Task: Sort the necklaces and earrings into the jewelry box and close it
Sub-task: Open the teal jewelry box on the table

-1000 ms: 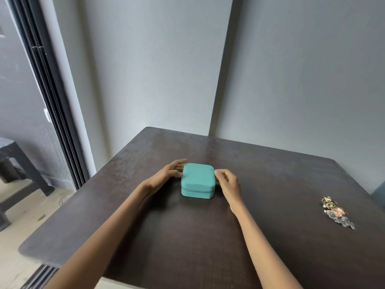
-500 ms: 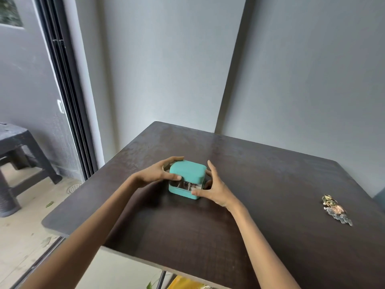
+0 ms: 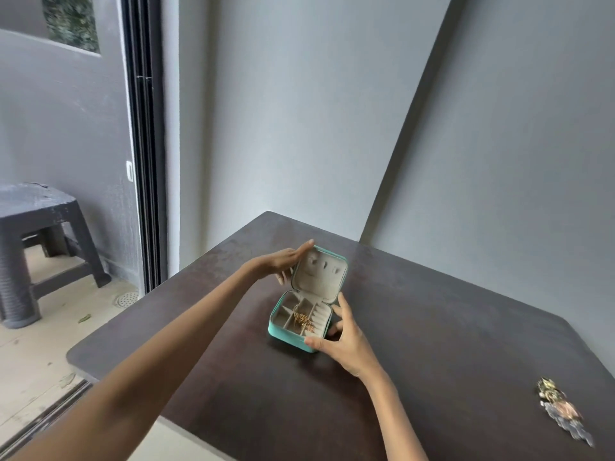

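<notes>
A small teal jewelry box sits open on the dark table, its lid standing upright and showing a beige lining. A gold chain lies in one of the beige compartments. My left hand rests flat against the lid's left edge and back, fingers extended. My right hand grips the base at its near right corner. A pile of jewelry, gold and silver pieces, lies far to the right near the table's edge, away from both hands.
The table stands in a corner between grey walls. A dark plastic stool stands on the floor to the left, beyond a sliding door track. The table's left edge drops off near my left forearm.
The box was shut a second ago, then cracked open, and now its lid stands fully upright. My left hand rose with the lid; my right hand moved to the base's near corner.
</notes>
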`<control>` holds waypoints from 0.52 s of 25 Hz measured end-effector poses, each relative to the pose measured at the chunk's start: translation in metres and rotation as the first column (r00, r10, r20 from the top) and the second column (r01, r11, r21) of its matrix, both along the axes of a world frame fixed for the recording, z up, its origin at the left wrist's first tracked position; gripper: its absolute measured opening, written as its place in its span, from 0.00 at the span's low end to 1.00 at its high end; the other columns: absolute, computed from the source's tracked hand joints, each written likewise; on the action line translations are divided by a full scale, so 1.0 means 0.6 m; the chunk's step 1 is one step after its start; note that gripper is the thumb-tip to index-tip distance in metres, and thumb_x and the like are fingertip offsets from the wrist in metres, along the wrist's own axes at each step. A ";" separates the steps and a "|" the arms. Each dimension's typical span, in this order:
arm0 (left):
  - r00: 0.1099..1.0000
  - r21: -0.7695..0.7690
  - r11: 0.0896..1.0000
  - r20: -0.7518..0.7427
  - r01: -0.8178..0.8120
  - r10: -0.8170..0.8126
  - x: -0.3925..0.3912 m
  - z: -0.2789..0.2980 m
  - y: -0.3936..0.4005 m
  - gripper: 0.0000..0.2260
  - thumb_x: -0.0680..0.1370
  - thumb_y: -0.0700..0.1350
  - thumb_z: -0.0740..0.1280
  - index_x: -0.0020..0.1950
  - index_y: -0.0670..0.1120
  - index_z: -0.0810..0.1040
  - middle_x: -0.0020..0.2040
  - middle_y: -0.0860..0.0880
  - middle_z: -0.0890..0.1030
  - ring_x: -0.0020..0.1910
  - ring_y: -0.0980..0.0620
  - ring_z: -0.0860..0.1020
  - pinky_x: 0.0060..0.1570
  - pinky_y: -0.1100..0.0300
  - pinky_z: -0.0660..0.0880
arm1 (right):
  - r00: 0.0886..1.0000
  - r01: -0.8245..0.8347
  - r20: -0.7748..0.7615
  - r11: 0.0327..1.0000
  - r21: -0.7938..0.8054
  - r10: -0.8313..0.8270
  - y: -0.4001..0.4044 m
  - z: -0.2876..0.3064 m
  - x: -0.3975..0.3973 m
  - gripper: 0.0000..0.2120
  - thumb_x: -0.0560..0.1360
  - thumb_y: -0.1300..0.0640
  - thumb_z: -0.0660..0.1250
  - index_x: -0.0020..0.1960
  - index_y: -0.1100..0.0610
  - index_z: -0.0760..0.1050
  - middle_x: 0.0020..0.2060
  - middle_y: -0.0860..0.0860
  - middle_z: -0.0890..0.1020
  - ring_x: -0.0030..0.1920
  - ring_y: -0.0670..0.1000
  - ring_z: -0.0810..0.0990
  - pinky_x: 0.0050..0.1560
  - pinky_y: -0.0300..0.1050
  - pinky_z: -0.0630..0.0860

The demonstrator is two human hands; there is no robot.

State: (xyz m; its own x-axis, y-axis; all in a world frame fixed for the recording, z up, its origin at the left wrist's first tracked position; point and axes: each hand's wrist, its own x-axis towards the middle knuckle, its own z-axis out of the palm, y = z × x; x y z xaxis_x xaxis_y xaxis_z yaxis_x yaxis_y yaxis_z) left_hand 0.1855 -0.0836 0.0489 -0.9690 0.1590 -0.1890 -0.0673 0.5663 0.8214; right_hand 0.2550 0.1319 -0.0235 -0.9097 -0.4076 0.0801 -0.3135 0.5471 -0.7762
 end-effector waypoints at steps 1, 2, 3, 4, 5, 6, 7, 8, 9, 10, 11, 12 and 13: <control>0.999 0.018 0.999 -0.014 -0.043 0.044 -0.007 -0.010 0.001 0.31 0.78 0.65 0.47 0.55 0.39 0.73 0.36 0.44 0.71 0.31 0.49 0.74 0.28 0.60 0.74 | 1.000 -0.002 -0.007 1.000 -0.003 0.002 -0.001 0.001 0.001 0.53 0.60 0.39 0.76 0.73 0.35 0.44 0.58 0.27 0.69 0.45 0.39 0.75 0.58 0.42 0.73; 0.997 0.052 0.996 -0.021 -0.077 0.079 -0.012 -0.022 0.001 0.28 0.79 0.63 0.49 0.50 0.39 0.73 0.34 0.45 0.69 0.28 0.50 0.74 0.25 0.61 0.74 | 1.000 0.001 -0.012 1.000 -0.002 -0.001 -0.001 0.000 0.000 0.53 0.58 0.36 0.75 0.73 0.36 0.46 0.59 0.28 0.70 0.45 0.40 0.76 0.57 0.42 0.74; 0.994 0.095 0.990 -0.025 -0.102 0.104 -0.013 -0.035 0.000 0.25 0.79 0.61 0.52 0.46 0.39 0.72 0.33 0.46 0.69 0.25 0.52 0.74 0.23 0.62 0.73 | 1.000 0.006 -0.016 1.000 0.007 -0.006 0.000 0.000 -0.002 0.53 0.57 0.34 0.73 0.74 0.38 0.48 0.61 0.31 0.71 0.45 0.41 0.76 0.57 0.43 0.74; 0.991 0.140 0.983 -0.032 -0.121 0.127 -0.013 -0.047 -0.002 0.22 0.80 0.59 0.54 0.44 0.41 0.73 0.33 0.46 0.71 0.24 0.54 0.74 0.23 0.63 0.73 | 1.000 0.012 -0.015 1.000 0.020 -0.012 0.001 0.000 -0.002 0.53 0.56 0.33 0.72 0.75 0.40 0.49 0.62 0.34 0.71 0.46 0.42 0.76 0.58 0.44 0.74; 0.988 0.189 0.972 -0.041 -0.140 0.150 -0.009 -0.058 -0.004 0.19 0.81 0.56 0.55 0.43 0.43 0.74 0.34 0.47 0.73 0.23 0.56 0.74 0.22 0.64 0.72 | 1.000 0.015 -0.008 0.999 0.036 -0.015 0.001 0.002 -0.001 0.53 0.57 0.33 0.72 0.75 0.41 0.50 0.63 0.36 0.71 0.47 0.42 0.75 0.58 0.45 0.74; 0.982 0.237 0.958 -0.054 -0.163 0.181 -0.004 -0.068 -0.006 0.16 0.81 0.54 0.57 0.43 0.45 0.74 0.35 0.47 0.75 0.22 0.57 0.74 0.21 0.65 0.71 | 1.000 0.014 0.003 0.999 0.046 -0.015 0.000 0.004 0.000 0.51 0.59 0.35 0.73 0.75 0.42 0.51 0.63 0.37 0.70 0.48 0.42 0.75 0.59 0.45 0.74; 0.973 0.270 0.944 -0.075 -0.191 0.218 0.002 -0.076 -0.009 0.13 0.81 0.52 0.59 0.43 0.45 0.74 0.36 0.47 0.76 0.22 0.58 0.74 0.20 0.66 0.70 | 1.000 0.009 0.012 0.999 0.051 -0.010 -0.001 0.005 0.001 0.50 0.61 0.38 0.74 0.75 0.43 0.51 0.63 0.38 0.70 0.48 0.42 0.75 0.59 0.46 0.74; 0.961 0.279 0.935 -0.105 -0.219 0.256 0.006 -0.085 -0.012 0.11 0.80 0.51 0.61 0.45 0.45 0.74 0.38 0.46 0.78 0.22 0.58 0.74 0.20 0.65 0.70 | 1.000 0.003 0.011 0.999 0.053 -0.004 -0.003 0.004 0.004 0.49 0.63 0.40 0.75 0.75 0.43 0.51 0.63 0.38 0.69 0.49 0.42 0.75 0.59 0.46 0.74; 0.950 0.264 0.934 -0.137 -0.239 0.282 0.011 -0.091 -0.017 0.09 0.79 0.49 0.62 0.48 0.44 0.75 0.40 0.46 0.79 0.22 0.59 0.74 0.19 0.65 0.70 | 1.000 -0.001 0.001 0.998 0.057 0.001 -0.005 0.004 0.008 0.48 0.64 0.41 0.75 0.75 0.43 0.50 0.63 0.39 0.69 0.50 0.42 0.74 0.59 0.46 0.74; 0.943 0.240 0.939 -0.162 -0.247 0.290 0.016 -0.094 -0.020 0.08 0.79 0.48 0.64 0.50 0.43 0.75 0.41 0.46 0.81 0.22 0.59 0.75 0.19 0.65 0.69 | 1.000 0.000 -0.010 0.998 0.063 0.000 -0.007 0.004 0.011 0.48 0.64 0.41 0.75 0.75 0.43 0.50 0.64 0.39 0.68 0.50 0.42 0.74 0.59 0.45 0.74; 0.940 0.219 0.944 -0.183 -0.245 0.286 0.023 -0.095 -0.022 0.08 0.78 0.47 0.64 0.51 0.43 0.75 0.43 0.46 0.81 0.23 0.59 0.75 0.19 0.65 0.70 | 1.000 0.001 -0.015 0.998 0.066 0.000 -0.007 0.005 0.012 0.49 0.63 0.40 0.75 0.75 0.44 0.50 0.65 0.40 0.68 0.51 0.43 0.74 0.59 0.45 0.74; 0.939 0.211 0.949 -0.202 -0.235 0.277 0.030 -0.097 -0.024 0.08 0.78 0.46 0.65 0.52 0.42 0.75 0.44 0.46 0.82 0.24 0.59 0.75 0.20 0.65 0.70 | 1.000 0.004 -0.016 0.998 0.067 -0.003 -0.008 0.004 0.012 0.49 0.63 0.40 0.75 0.75 0.44 0.50 0.65 0.40 0.67 0.51 0.43 0.74 0.58 0.44 0.74; 0.936 0.211 0.951 -0.223 -0.227 0.273 0.038 -0.098 -0.024 0.09 0.78 0.46 0.66 0.53 0.42 0.75 0.45 0.46 0.81 0.27 0.58 0.76 0.22 0.65 0.72 | 1.000 0.007 -0.017 0.998 0.062 -0.006 -0.007 0.004 0.012 0.50 0.63 0.41 0.75 0.75 0.45 0.50 0.65 0.41 0.67 0.51 0.43 0.74 0.56 0.41 0.74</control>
State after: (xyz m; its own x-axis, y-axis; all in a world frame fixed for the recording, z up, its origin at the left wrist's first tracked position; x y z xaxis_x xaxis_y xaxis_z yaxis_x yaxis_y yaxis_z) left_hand 0.2080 -0.0983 -0.0096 -0.9939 -0.0857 0.0695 0.0296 0.3995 0.9162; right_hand 0.2625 0.1277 -0.0208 -0.9109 -0.4067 0.0700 -0.3224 0.5956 -0.7357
